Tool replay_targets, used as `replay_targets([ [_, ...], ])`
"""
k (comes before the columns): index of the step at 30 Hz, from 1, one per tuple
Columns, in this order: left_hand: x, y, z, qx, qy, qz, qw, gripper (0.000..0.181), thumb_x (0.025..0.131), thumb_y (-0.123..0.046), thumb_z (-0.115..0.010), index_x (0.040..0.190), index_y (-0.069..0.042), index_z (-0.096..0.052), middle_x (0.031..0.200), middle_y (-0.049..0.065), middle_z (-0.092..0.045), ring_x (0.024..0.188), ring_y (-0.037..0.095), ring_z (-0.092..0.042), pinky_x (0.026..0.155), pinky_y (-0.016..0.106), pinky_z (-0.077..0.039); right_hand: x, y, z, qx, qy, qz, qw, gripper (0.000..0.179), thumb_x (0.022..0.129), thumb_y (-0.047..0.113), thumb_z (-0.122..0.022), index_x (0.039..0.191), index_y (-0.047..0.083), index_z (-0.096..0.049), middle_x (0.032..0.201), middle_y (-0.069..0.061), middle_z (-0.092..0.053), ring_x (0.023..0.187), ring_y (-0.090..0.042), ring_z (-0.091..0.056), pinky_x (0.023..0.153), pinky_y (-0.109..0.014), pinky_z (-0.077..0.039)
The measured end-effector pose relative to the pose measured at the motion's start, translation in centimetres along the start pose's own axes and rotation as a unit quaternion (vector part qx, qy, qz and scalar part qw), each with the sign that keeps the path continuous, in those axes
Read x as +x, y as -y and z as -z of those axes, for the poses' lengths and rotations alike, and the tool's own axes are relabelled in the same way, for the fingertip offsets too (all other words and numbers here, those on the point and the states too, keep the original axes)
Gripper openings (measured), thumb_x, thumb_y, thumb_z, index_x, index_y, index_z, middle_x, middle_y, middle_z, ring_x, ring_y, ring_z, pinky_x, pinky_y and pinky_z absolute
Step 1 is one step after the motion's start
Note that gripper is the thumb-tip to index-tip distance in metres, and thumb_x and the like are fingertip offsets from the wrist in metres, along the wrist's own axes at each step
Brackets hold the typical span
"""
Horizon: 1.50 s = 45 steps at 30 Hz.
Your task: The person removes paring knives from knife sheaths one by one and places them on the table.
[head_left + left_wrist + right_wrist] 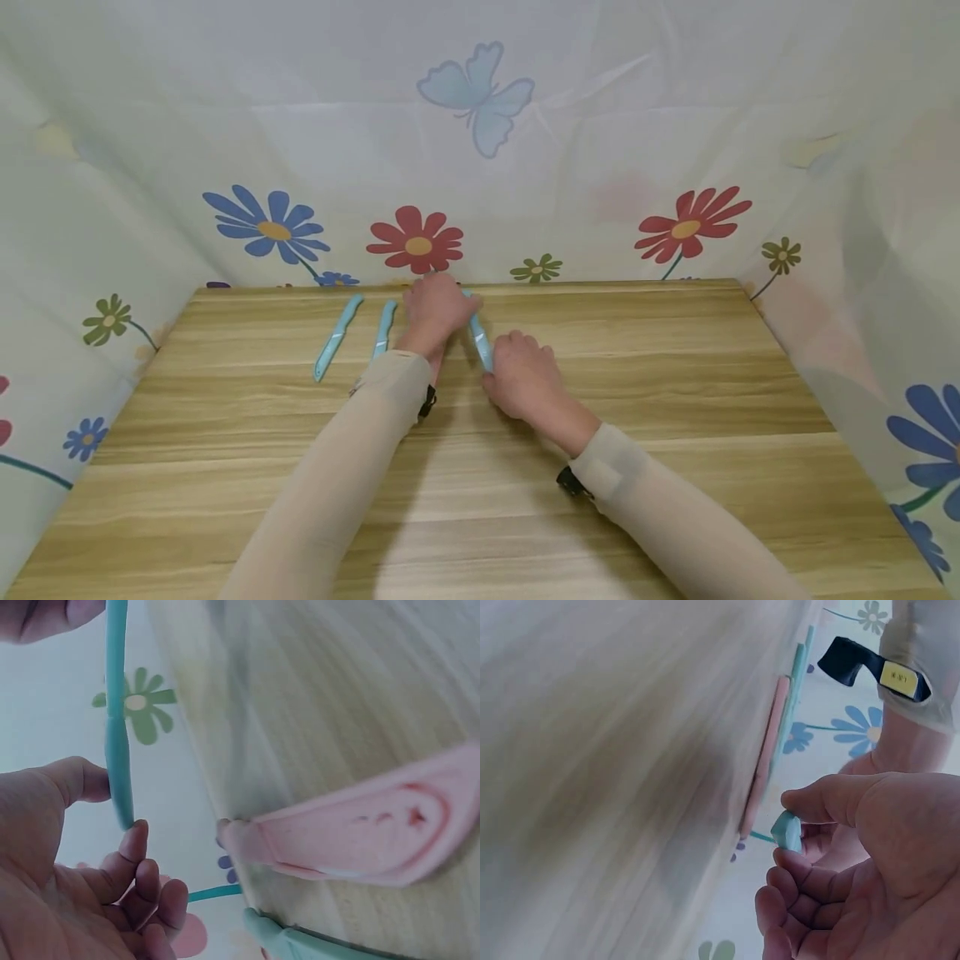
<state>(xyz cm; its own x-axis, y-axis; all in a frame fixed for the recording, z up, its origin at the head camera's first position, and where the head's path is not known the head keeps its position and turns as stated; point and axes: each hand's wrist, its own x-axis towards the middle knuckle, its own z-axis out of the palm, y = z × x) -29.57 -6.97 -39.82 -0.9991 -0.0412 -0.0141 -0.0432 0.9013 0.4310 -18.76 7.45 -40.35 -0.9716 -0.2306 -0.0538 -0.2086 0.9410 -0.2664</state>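
Note:
Between my two hands is a light-blue sheathed knife (481, 337), held clear of the table in the wrist views. My left hand (438, 307) pinches its handle end between thumb and fingertip, the other fingers loosely bent. At the opposite end, my right hand (527, 377) pinches the sheath tip (786, 831) between thumb and forefinger. Under the left forearm lies a pink sheathed knife (352, 836), mostly hidden from the head view. Left of it are two more light-blue sheathed knives, one (384, 329) partly covered by the sleeve, the other (338, 337) fully visible.
All this is on a wood-grain table (600, 533). A pale curtain (585, 167) printed with flowers and a butterfly hangs behind the far edge and along both sides. Dark straps (572, 482) sit at the wrists, beside beige sleeves.

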Motion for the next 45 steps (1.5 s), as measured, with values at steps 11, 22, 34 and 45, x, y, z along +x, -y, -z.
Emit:
replay_targets([
  [11,-1.2,0.5,1.7,-0.137,0.008,-0.019,0.9904,0.049,0.095,-0.039,-0.068,0.059,-0.013,-0.047,0.053,-0.004,-0.037,0.058,0.020,-0.043,0.074,0.041,-0.039,-1.2,-2.3,1.4,0.011,-0.054,0.023,0.9982,0.025,0.097,0.028,-0.076,0.101,0.006,-0.064,0.094,-0.004,-0.058,0.086,-0.024,-0.057,0.074,-0.043,-0.046],
  [22,-3.4,2.1,3.6,-0.217,0.040,-0.025,0.9751,0.048,0.098,-0.046,-0.074,0.073,-0.012,-0.051,0.066,-0.002,-0.039,0.062,0.017,-0.037,0.059,0.034,-0.035,-2.0,-3.8,2.4,0.025,-0.077,0.054,0.9952,0.024,0.098,0.023,-0.074,0.114,0.006,-0.069,0.107,-0.005,-0.063,0.099,-0.024,-0.059,0.083,-0.046,-0.047],
  [34,-6.3,3.2,4.6,-0.217,0.058,-0.050,0.9731,0.056,0.100,-0.052,-0.071,0.070,-0.012,-0.047,0.063,0.000,-0.034,0.059,0.019,-0.033,0.060,0.036,-0.034,-2.4,-5.4,3.0,0.031,-0.115,0.087,0.9892,0.020,0.097,0.015,-0.075,0.115,0.006,-0.070,0.110,-0.006,-0.066,0.102,-0.028,-0.061,0.086,-0.051,-0.048],
  [45,-8.4,4.2,4.7,-0.208,0.088,-0.069,0.9717,0.050,0.104,-0.048,-0.068,0.076,-0.007,-0.059,0.068,0.002,-0.042,0.064,0.021,-0.039,0.059,0.036,-0.034,-2.7,-6.3,3.1,0.039,-0.127,0.116,0.9844,0.020,0.097,0.011,-0.076,0.115,0.006,-0.069,0.111,-0.007,-0.067,0.103,-0.028,-0.061,0.085,-0.048,-0.048],
])
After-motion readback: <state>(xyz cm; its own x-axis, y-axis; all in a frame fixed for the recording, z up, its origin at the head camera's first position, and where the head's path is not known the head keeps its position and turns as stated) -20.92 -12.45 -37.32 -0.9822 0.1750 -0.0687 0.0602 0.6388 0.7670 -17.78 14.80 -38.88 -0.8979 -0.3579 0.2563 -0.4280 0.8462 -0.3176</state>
